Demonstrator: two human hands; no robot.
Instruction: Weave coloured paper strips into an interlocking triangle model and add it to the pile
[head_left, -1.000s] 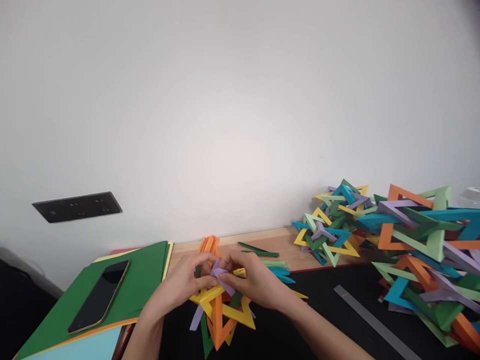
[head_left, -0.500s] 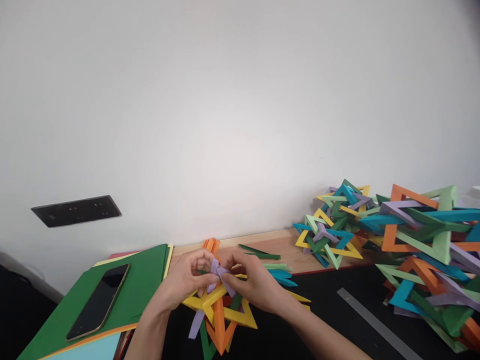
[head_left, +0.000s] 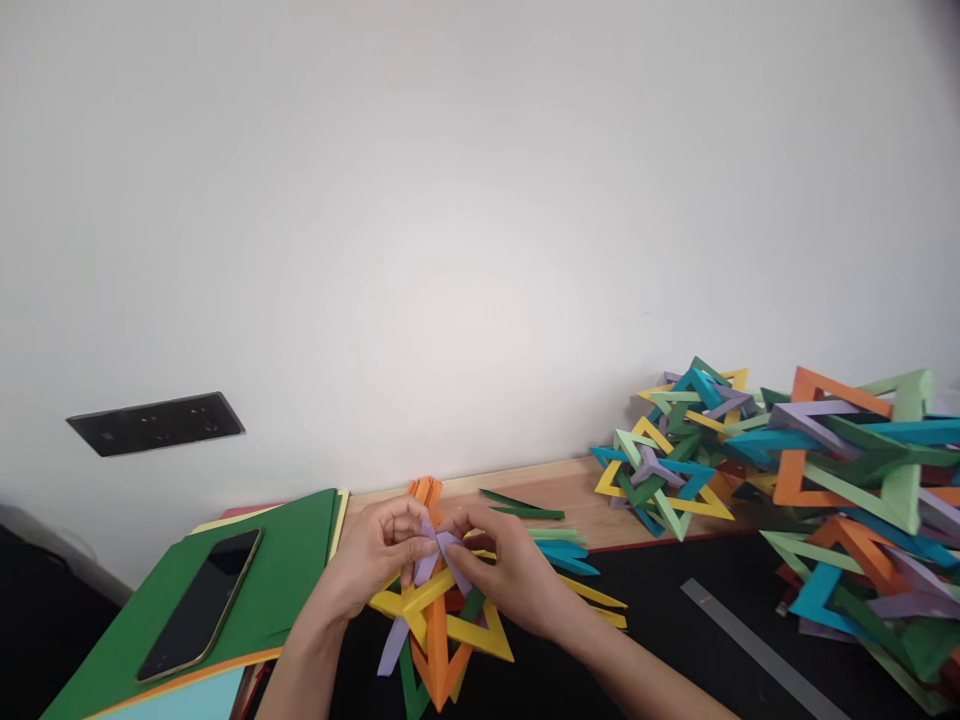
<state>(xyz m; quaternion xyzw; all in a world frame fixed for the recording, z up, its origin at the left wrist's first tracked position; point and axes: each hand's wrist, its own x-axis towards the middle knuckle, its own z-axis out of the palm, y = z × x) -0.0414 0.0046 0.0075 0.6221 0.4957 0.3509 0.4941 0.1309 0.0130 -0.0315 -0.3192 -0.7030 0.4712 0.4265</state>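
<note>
Between both hands is a part-built origami star of folded paper strips (head_left: pixel 437 640) in yellow, orange, green and purple, over the black mat. My left hand (head_left: pixel 386 550) pinches a purple paper strip (head_left: pixel 426 568) at the top of the star, thumb against fingers. My right hand (head_left: pixel 502 565) pinches another purple strip end (head_left: pixel 455 556) right beside it; the two purple ends meet or overlap between the thumbs. A further purple end (head_left: pixel 393 646) sticks out at the star's lower left. Fingers hide part of the join.
Loose orange strips (head_left: pixel 426 490), green strips (head_left: pixel 523 506), blue strips (head_left: pixel 568 555) and yellow strips (head_left: pixel 596 592) lie around the hands. A phone (head_left: pixel 202 602) rests on green paper sheets (head_left: pixel 289 570) at left. Finished paper stars (head_left: pixel 847 440) pile up at right, near a ruler (head_left: pixel 761 645).
The purple ends have drawn slightly closer together between my fingertips. Both hands keep their pinch, and the star has hardly moved. The whole view has shifted a little.
</note>
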